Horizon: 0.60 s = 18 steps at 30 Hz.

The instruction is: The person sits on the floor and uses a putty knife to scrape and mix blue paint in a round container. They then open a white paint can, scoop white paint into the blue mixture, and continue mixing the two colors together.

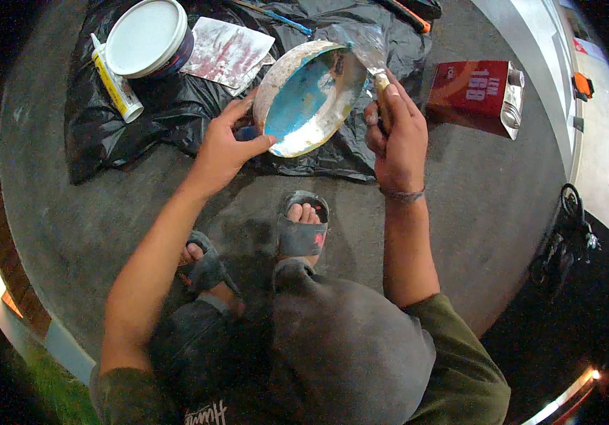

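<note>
"Bowl (303, 106): where is it?"

"Straight ahead, tilted, its long axis slanting from lower left to upper right. The left hand (225, 145), nearer, holds its left side, thumb on the rim."

"And the right hand (400, 131)?"

"Opposite, wrapped round a putty knife (372, 57); its blade overlaps the bowl's upper right rim, contact unclear."

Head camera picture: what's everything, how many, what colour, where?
bowl: 1, white-blue, top
scraper: 1, yellowish handle, by bowl
plastic sheet: 1, black, top
tub: 1, white lid, left
tube: 1, yellow-white, left
papers: 2+, reddish-white, top
stick: 1, blue, top
tool: 1, orange-black, top
can: 1, red, right
cables: count unclear, black, right
panel: 1, white, right
sandals: 2, grey, centre
left hand: 1, bare, on bowl
right hand: 1, bare, on scraper
</note>
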Each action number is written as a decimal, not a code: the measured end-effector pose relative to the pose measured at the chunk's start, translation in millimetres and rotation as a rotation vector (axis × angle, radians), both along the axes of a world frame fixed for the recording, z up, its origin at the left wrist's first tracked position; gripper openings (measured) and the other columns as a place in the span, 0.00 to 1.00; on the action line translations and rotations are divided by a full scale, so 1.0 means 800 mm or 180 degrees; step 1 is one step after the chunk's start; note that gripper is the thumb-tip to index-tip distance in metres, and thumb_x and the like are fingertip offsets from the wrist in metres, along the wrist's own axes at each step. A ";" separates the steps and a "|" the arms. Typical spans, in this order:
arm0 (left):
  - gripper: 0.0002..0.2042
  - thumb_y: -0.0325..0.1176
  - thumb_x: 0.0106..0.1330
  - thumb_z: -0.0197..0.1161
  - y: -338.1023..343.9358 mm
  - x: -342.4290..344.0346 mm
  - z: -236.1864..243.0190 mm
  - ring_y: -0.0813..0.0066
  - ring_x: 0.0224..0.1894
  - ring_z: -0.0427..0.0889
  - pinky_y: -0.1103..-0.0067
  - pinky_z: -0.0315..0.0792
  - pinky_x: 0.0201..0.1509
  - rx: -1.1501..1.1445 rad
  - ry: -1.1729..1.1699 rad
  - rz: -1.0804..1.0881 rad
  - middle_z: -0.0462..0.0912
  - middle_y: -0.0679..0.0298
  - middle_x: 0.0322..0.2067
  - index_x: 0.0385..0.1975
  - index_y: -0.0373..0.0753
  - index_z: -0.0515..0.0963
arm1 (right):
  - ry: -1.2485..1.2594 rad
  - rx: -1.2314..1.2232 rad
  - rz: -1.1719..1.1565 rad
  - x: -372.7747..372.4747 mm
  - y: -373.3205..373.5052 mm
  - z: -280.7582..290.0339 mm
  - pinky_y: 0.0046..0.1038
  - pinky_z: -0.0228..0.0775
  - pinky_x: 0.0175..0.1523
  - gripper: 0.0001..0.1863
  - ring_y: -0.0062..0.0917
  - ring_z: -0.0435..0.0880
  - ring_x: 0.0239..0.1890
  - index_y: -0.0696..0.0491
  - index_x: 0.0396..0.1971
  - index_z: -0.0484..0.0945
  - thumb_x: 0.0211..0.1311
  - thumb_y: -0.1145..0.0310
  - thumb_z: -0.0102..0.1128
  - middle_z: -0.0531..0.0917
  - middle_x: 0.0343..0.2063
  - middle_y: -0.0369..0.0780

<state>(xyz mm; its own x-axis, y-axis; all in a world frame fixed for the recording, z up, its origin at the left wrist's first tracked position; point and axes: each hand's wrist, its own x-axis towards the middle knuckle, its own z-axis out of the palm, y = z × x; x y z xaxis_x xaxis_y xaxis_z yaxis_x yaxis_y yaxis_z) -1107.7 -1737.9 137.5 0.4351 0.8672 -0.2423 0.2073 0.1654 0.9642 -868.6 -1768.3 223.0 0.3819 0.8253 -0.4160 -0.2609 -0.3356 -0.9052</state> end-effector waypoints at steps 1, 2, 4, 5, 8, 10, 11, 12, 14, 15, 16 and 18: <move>0.38 0.31 0.56 0.72 0.000 0.000 -0.001 0.68 0.60 0.75 0.75 0.68 0.65 -0.0322 -0.0140 0.0046 0.75 0.54 0.59 0.67 0.29 0.63 | 0.0117 0.0042 0.0139 -0.004 -0.001 0.003 0.15 0.50 0.18 0.24 0.10 0.63 0.16 0.55 0.64 0.71 0.74 0.60 0.51 0.75 0.21 0.31; 0.38 0.31 0.56 0.72 0.000 -0.002 -0.002 0.68 0.59 0.76 0.75 0.70 0.63 -0.0645 -0.0278 0.0097 0.76 0.54 0.59 0.67 0.29 0.63 | -0.0098 0.0178 -0.0005 -0.005 -0.002 0.000 0.15 0.51 0.19 0.24 0.09 0.63 0.16 0.55 0.64 0.70 0.74 0.61 0.51 0.76 0.22 0.31; 0.35 0.31 0.59 0.70 0.002 -0.004 0.001 0.69 0.56 0.78 0.73 0.74 0.59 -0.1353 -0.0772 0.0367 0.77 0.56 0.56 0.66 0.31 0.63 | -0.0538 0.0473 -0.0294 0.004 -0.001 -0.001 0.15 0.52 0.20 0.24 0.09 0.64 0.18 0.55 0.65 0.70 0.74 0.62 0.52 0.77 0.24 0.31; 0.33 0.32 0.60 0.68 0.004 -0.007 0.002 0.69 0.55 0.79 0.72 0.76 0.57 -0.1705 -0.1019 0.0510 0.78 0.56 0.55 0.66 0.32 0.64 | -0.1159 0.0537 -0.0386 0.017 -0.006 -0.010 0.14 0.56 0.23 0.23 0.08 0.66 0.21 0.55 0.65 0.69 0.74 0.65 0.51 0.78 0.26 0.31; 0.29 0.33 0.63 0.66 0.010 -0.022 -0.003 0.69 0.53 0.80 0.67 0.79 0.54 -0.2052 -0.1626 0.0526 0.79 0.59 0.52 0.63 0.35 0.65 | -0.2183 0.0943 -0.0619 0.040 -0.015 -0.019 0.15 0.62 0.28 0.22 0.11 0.70 0.26 0.54 0.64 0.70 0.74 0.66 0.52 0.81 0.32 0.34; 0.24 0.37 0.65 0.64 0.012 -0.024 0.003 0.69 0.52 0.80 0.65 0.80 0.53 -0.2021 -0.1756 0.0579 0.80 0.60 0.51 0.59 0.36 0.69 | -0.2285 0.1028 -0.0855 0.052 -0.023 -0.015 0.18 0.67 0.30 0.21 0.16 0.77 0.28 0.54 0.63 0.71 0.74 0.66 0.52 0.84 0.37 0.38; 0.23 0.37 0.65 0.64 0.014 -0.027 0.003 0.69 0.52 0.80 0.65 0.80 0.53 -0.2059 -0.1805 0.0590 0.80 0.60 0.51 0.58 0.36 0.70 | -0.3348 0.1125 -0.0649 0.070 -0.025 -0.037 0.22 0.70 0.36 0.22 0.22 0.80 0.33 0.54 0.63 0.70 0.73 0.68 0.53 0.84 0.41 0.41; 0.23 0.38 0.65 0.63 0.019 -0.023 0.005 0.69 0.52 0.80 0.65 0.80 0.53 -0.2094 -0.1880 0.0548 0.80 0.61 0.51 0.58 0.36 0.71 | -0.4453 0.1201 -0.0460 0.099 -0.030 -0.073 0.27 0.73 0.42 0.22 0.28 0.83 0.39 0.55 0.64 0.70 0.72 0.69 0.53 0.84 0.45 0.43; 0.21 0.39 0.66 0.62 0.013 -0.033 -0.007 0.69 0.52 0.80 0.65 0.80 0.54 -0.2171 -0.1866 0.0644 0.80 0.61 0.50 0.55 0.37 0.73 | -0.5100 0.0871 -0.0031 0.100 -0.037 -0.097 0.32 0.75 0.51 0.24 0.36 0.84 0.48 0.55 0.65 0.69 0.70 0.71 0.54 0.83 0.51 0.48; 0.20 0.40 0.67 0.62 0.016 -0.035 -0.008 0.69 0.51 0.80 0.64 0.80 0.54 -0.2185 -0.1876 0.0693 0.80 0.61 0.50 0.54 0.37 0.74 | -0.4693 0.0526 0.0133 0.087 -0.043 -0.096 0.34 0.74 0.54 0.24 0.38 0.83 0.52 0.54 0.65 0.69 0.70 0.71 0.54 0.82 0.53 0.49; 0.19 0.40 0.67 0.62 0.023 -0.035 -0.010 0.69 0.52 0.80 0.64 0.80 0.54 -0.2133 -0.1875 0.0642 0.80 0.61 0.50 0.54 0.37 0.74 | -0.4282 0.0189 0.0296 0.080 -0.047 -0.098 0.35 0.72 0.57 0.24 0.40 0.81 0.56 0.53 0.65 0.69 0.69 0.72 0.54 0.80 0.55 0.51; 0.18 0.41 0.67 0.62 0.021 -0.035 -0.012 0.69 0.52 0.80 0.64 0.80 0.54 -0.2136 -0.1832 0.0583 0.80 0.61 0.49 0.52 0.38 0.75 | -0.3952 0.0334 -0.0026 0.079 -0.060 -0.102 0.33 0.73 0.54 0.26 0.36 0.83 0.52 0.49 0.68 0.66 0.71 0.70 0.52 0.81 0.54 0.50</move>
